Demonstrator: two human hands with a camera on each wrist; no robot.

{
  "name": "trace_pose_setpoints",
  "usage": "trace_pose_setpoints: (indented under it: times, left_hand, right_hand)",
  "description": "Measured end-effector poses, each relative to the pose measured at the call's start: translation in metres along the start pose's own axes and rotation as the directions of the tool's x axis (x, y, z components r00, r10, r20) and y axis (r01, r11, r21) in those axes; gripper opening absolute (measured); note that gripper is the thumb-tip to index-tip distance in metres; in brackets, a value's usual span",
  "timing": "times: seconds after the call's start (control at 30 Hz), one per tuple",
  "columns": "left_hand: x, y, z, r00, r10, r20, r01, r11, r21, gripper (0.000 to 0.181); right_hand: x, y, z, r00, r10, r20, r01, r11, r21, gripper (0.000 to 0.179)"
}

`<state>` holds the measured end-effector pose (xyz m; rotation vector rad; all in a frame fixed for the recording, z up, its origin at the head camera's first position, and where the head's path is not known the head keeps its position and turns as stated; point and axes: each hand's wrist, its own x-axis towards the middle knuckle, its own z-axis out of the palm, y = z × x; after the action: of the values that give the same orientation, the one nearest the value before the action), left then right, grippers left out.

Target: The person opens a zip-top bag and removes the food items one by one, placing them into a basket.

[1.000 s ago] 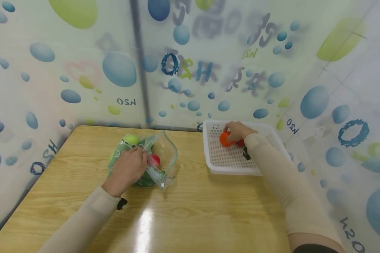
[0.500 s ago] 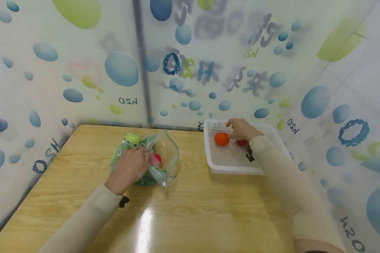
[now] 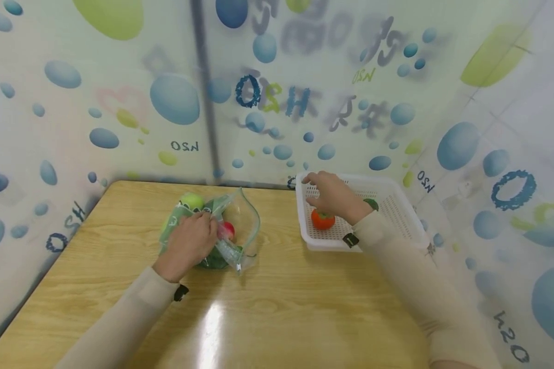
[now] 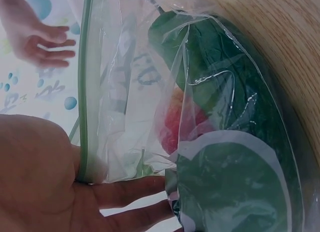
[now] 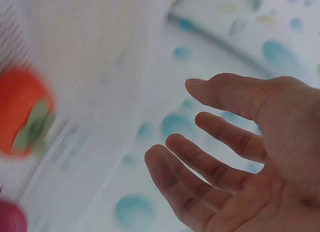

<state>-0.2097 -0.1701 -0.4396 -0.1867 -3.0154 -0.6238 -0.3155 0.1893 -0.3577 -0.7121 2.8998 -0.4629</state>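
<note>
My left hand [image 3: 191, 238] holds the edge of a clear zip bag [image 4: 230, 187] with green printing. Inside it show a long dark green vegetable [image 4: 240, 86] and a red round fruit [image 4: 180, 122]. A light green round thing [image 3: 192, 201] shows at the bag's far side. Above the back left of a white plastic basket [image 3: 300, 210], my right hand [image 3: 334, 197] hovers with fingers apart and nothing in them. In the basket, just below this hand, sits an orange persimmon [image 3: 323, 220] with a green calyx [image 5: 36, 127].
A dark green thing [image 3: 371, 203] lies in the basket, partly hidden by my right wrist. At the right wrist view's lower left is a pinkish-red round thing [image 5: 11, 217]. The wooden table [image 3: 277, 307] meets a patterned wall [image 3: 268, 138] just behind the basket.
My right hand has let go of the persimmon and moved up and left over the basket. The persimmon now sits nearer the basket's front. My left hand stays at the bag.
</note>
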Motion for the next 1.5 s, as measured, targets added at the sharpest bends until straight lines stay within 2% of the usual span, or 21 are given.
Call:
trace_pose_setpoints:
  times: [0.1, 0.27, 0.43, 0.57, 0.67, 0.77, 0.9, 1.03, 1.27, 1.37, 1.5]
  left_hand:
    - [0.000, -0.001, 0.000, 1.000, 0.005, 0.001, -0.005, 1.000, 0.001, 0.052]
    - [0.001, -0.002, 0.001, 1.000, 0.007, -0.002, -0.007, 1.000, 0.004, 0.053]
    - [0.003, -0.001, 0.002, 1.000, 0.019, -0.004, -0.019, 1.000, 0.006, 0.053]
    - [0.004, -0.001, 0.004, 0.998, 0.058, -0.013, -0.057, 0.998, 0.041, 0.046]
    - [0.005, -0.002, 0.005, 0.996, 0.087, -0.035, -0.085, 0.994, 0.064, 0.041]
    - [0.006, -0.002, 0.006, 0.995, 0.085, -0.058, -0.082, 0.995, 0.054, 0.040]
    - [0.006, -0.002, 0.005, 0.997, 0.052, -0.050, -0.051, 0.998, 0.034, 0.043]
    - [0.006, -0.003, 0.005, 0.999, 0.024, -0.046, -0.023, 1.000, 0.020, 0.045]
    - [0.007, -0.004, 0.005, 0.999, 0.035, -0.033, -0.035, 0.999, 0.018, 0.045]
    - [0.007, -0.004, 0.006, 0.999, 0.036, -0.016, -0.035, 0.999, 0.022, 0.046]
    - [0.007, -0.003, 0.004, 0.996, 0.086, -0.009, -0.085, 0.994, 0.070, 0.043]
  right_hand:
    - [-0.005, -0.026, 0.010, 0.996, -0.088, -0.025, 0.088, 0.996, -0.013, 0.051]
    - [-0.007, -0.062, 0.032, 0.973, -0.226, -0.036, 0.225, 0.973, -0.043, 0.047]
    - [0.000, -0.090, 0.055, 0.956, -0.293, -0.014, 0.292, 0.956, -0.011, 0.045]
    - [0.009, -0.104, 0.074, 0.941, -0.338, 0.002, 0.338, 0.941, 0.017, 0.043]
    - [0.019, -0.109, 0.088, 0.937, -0.350, 0.014, 0.349, 0.937, 0.018, 0.044]
    - [0.030, -0.113, 0.103, 0.935, -0.351, 0.045, 0.349, 0.936, 0.043, 0.047]
    - [0.044, -0.117, 0.122, 0.920, -0.381, 0.094, 0.377, 0.924, 0.059, 0.051]
    - [0.051, -0.120, 0.132, 0.905, -0.413, 0.103, 0.410, 0.911, 0.050, 0.057]
    - [0.058, -0.122, 0.140, 0.918, -0.375, 0.130, 0.364, 0.926, 0.101, 0.075]
    - [0.062, -0.123, 0.146, 0.919, -0.369, 0.137, 0.360, 0.929, 0.088, 0.075]
    - [0.067, -0.125, 0.154, 0.920, -0.369, 0.129, 0.361, 0.929, 0.078, 0.070]
